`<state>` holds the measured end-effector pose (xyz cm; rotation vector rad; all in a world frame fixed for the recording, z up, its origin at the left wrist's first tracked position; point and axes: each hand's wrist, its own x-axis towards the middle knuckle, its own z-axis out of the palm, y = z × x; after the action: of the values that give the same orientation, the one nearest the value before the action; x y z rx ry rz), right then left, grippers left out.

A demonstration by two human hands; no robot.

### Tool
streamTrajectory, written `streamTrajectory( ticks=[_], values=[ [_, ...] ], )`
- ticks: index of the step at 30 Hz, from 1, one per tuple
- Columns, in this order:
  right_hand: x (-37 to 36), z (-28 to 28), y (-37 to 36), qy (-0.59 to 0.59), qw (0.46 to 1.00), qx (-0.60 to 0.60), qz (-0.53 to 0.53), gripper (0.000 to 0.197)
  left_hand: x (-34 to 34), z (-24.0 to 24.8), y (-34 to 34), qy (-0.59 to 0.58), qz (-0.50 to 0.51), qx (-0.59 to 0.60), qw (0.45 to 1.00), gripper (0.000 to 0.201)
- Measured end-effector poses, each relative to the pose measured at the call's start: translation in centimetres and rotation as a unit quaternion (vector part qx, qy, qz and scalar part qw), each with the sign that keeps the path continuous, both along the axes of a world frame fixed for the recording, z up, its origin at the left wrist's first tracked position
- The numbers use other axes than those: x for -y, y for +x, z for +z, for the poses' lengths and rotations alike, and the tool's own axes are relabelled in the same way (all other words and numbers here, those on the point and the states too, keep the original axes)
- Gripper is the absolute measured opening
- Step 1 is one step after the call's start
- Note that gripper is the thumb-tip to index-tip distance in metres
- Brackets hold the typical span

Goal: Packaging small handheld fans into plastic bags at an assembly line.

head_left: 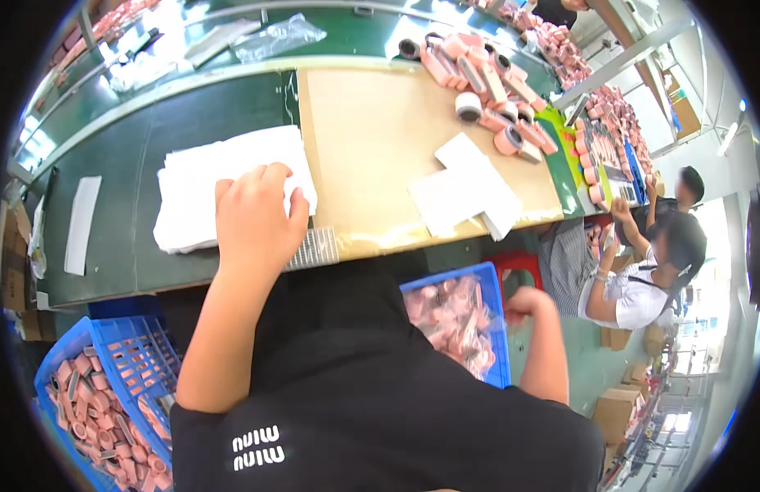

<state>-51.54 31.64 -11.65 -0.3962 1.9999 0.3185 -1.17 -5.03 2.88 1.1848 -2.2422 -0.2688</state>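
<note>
Behind its front edge, the green tabletop point(122, 176) gives room between a white strip point(83, 225) and the flat stack of white sheets point(187, 193). Tan sheeting point(359, 148) bears chunky pink pieces point(492, 82). The stack lies under my left hand point(261, 209), fingers bent; my blurred right hand point(522, 303) curls beside the blue crate point(496, 332), well away. Whether either grips, I can't tell.

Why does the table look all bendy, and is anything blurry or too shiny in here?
In the head view, the fisheye lens curves the edges of the green table; in the head view, the right hand looks blurred; also in the head view, glare gleams on the clear plastic bag, and the white stack looks nearly washed out.
</note>
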Motion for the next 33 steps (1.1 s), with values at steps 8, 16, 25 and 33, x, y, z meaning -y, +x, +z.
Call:
streamTrajectory(
  ticks=[8,16,25,33],
  values=[
    [20.5,16.4,-7.3,-0.472,0.782,-0.361,0.186,0.032,-0.4,0.0,0.2,-0.016,0.010,0.065,0.998,0.009],
    [26.7,10.1,-9.6,-0.496,0.618,-0.495,0.356,0.055,0.0,0.1,-0.4,-0.044,0.002,-0.020,0.999,0.006],
    [24.0,16.7,2.1,-0.561,0.730,-0.363,0.144,0.066,-0.8,1.1,0.4,-0.031,0.051,-0.024,0.998,0.029],
    [25.0,17.0,21.9,-0.645,0.735,0.210,0.000,0.042,1.0,-0.6,1.1,0.002,0.003,-0.044,0.999,0.015]
  ],
)
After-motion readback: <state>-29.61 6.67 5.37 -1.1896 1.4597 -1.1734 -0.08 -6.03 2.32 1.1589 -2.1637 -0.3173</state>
